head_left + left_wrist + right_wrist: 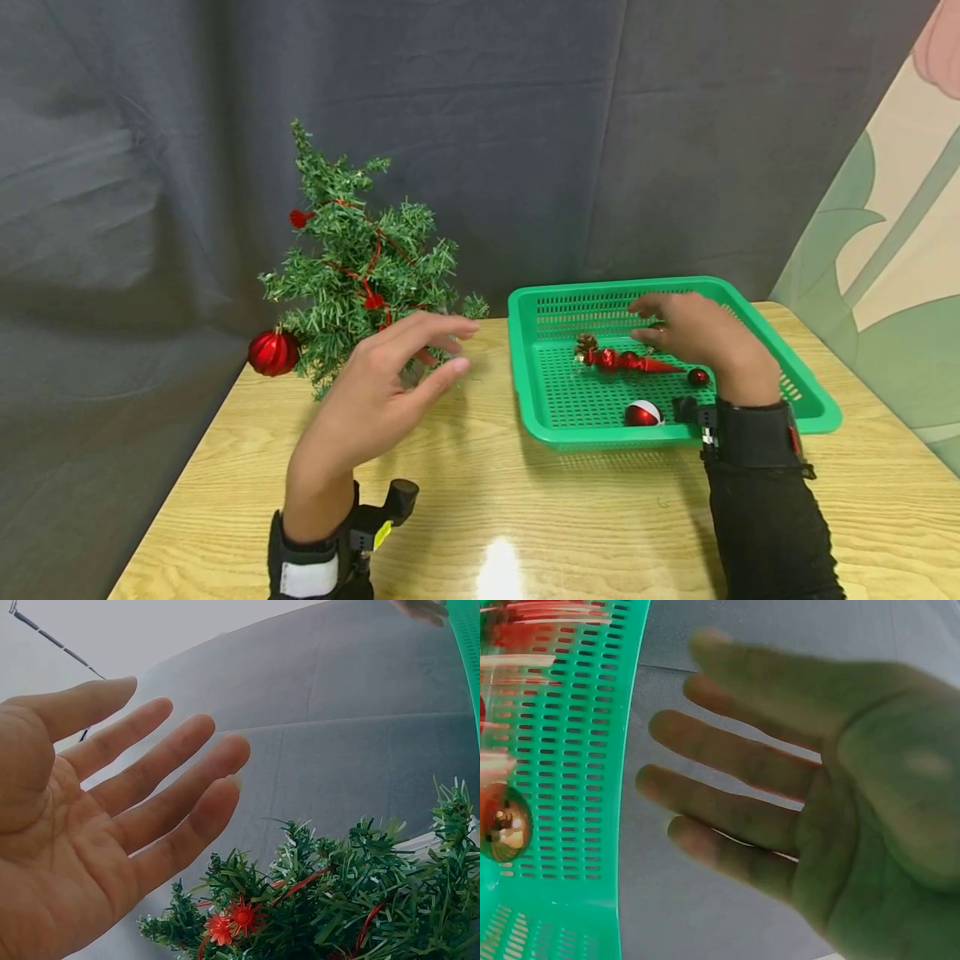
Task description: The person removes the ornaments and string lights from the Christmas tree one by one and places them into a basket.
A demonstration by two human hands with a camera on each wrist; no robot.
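Head view: left hand [375,392] held before small tree [360,267], fingers spread, nothing gripped. Right hand [701,337] positioned over green tray [813,408] above red finial ornament [626,361], fingers extended, nothing gripped.

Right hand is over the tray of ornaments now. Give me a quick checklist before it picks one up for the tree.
1. Right hand open and empty: ok.
2. Red spindle ornament lying under its fingers, in the green tray: ok.
3. Left hand open, holding nothing, near the small tree: ok.
4. Tree upright on the table: not ok, it leans.
5. Ornament has a hanging loop: cannot tell.
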